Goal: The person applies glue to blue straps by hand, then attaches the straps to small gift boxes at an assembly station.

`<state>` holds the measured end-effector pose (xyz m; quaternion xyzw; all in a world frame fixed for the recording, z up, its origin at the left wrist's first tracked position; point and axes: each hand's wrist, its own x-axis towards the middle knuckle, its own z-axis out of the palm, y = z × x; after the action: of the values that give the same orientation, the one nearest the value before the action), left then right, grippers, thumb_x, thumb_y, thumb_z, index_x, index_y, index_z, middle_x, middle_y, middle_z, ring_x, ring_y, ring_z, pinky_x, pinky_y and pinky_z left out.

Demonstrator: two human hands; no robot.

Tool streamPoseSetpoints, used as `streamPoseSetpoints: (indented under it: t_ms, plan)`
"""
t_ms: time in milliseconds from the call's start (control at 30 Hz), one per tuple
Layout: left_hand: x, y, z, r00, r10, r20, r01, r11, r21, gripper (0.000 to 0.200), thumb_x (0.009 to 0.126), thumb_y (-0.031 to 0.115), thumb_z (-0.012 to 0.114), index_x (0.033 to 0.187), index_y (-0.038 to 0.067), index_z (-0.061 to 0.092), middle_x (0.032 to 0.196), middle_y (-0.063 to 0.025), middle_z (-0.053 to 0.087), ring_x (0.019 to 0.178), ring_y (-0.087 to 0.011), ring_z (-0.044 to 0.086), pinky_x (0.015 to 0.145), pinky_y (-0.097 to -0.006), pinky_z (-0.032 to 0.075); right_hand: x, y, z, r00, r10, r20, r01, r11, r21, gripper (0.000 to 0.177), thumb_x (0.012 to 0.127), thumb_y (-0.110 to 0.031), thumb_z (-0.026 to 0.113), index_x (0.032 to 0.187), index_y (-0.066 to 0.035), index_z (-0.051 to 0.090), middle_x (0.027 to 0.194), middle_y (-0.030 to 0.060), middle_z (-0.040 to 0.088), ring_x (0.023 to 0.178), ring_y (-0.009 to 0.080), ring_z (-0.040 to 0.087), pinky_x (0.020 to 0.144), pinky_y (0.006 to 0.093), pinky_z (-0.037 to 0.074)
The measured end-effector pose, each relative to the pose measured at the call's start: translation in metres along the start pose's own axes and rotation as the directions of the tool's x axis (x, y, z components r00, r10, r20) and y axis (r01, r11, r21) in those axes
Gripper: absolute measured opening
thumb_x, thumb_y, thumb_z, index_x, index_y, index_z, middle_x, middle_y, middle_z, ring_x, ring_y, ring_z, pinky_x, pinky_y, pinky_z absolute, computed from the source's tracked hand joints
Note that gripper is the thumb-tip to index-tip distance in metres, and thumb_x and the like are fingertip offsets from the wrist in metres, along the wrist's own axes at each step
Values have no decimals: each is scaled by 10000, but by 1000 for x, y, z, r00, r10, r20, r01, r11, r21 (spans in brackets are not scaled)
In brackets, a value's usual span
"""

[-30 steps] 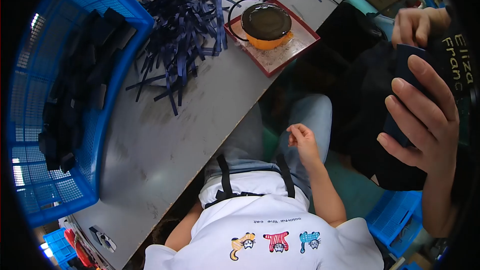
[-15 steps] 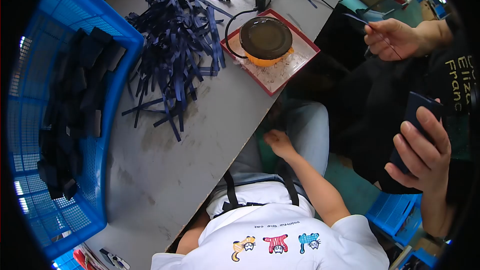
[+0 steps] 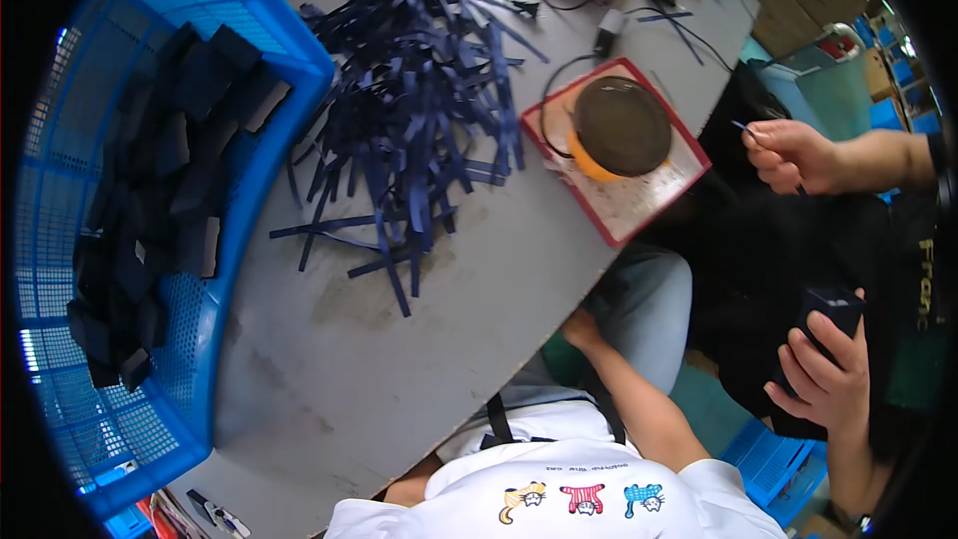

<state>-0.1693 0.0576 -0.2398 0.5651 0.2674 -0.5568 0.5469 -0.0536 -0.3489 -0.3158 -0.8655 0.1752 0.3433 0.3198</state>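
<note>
My right hand [image 3: 582, 327] hangs low by my lap, beside the jeans-clad leg [image 3: 654, 299]. The table edge covers its fingers, and I see nothing held in it. Of my left arm only a bit of forearm [image 3: 411, 487] shows at the table's edge; the left hand is hidden below the table. Nearest on the tabletop [image 3: 399, 369] is a round dark-topped pot with an orange body [image 3: 624, 128], standing in a red-rimmed tray [image 3: 659, 202]. Farther left lies a heap of dark blue strips [image 3: 409, 110].
A blue plastic basket [image 3: 215, 339] at left holds several dark boxes [image 3: 200, 165]. At right, a co-worker's hand [image 3: 793, 155] pinches a thin dark strip; the other hand [image 3: 828, 374] grips a dark box [image 3: 836, 309]. A cable [image 3: 559, 75] with an inline block [image 3: 609, 32] runs behind the tray.
The view has shifted, so the table things appear farther right and lower. My right hand now sits more behind the table edge. The co-worker's box is lower and more tilted.
</note>
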Motion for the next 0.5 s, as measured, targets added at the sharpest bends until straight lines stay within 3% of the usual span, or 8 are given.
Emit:
streamPoseSetpoints:
  t_ms: [67, 233, 500]
  plan:
    - [-5, 0, -7, 1000, -21, 1, 21, 999, -29, 321, 868, 348, 471, 1001, 81, 590, 967, -66, 608, 862, -158, 566, 714, -329, 471, -3, -6, 9, 951, -215, -221, 195, 975, -105, 498, 866, -396, 406, 1253, -88, 468, 1264, 145, 491, 1107, 335, 513, 942, 454, 402]
    - [-9, 18, -23, 998, -62, 22, 64, 991, -116, 318, 867, 344, 472, 997, 79, 592, 963, -67, 610, 860, -157, 566, 711, -330, 471, -4, -53, -13, 967, -196, -162, 199, 980, -3, 510, 868, -405, 404, 1259, -83, 459, 1270, 145, 484, 1118, 327, 502, 950, 456, 391]
    - [-37, 72, -29, 994, -90, 69, 102, 975, -199, 315, 866, 337, 475, 991, 75, 595, 956, -69, 613, 856, -157, 566, 706, -332, 470, -39, -159, -114, 984, -119, -129, 147, 959, 241, 534, 872, -424, 401, 1271, -73, 441, 1281, 147, 470, 1142, 312, 480, 967, 461, 369]
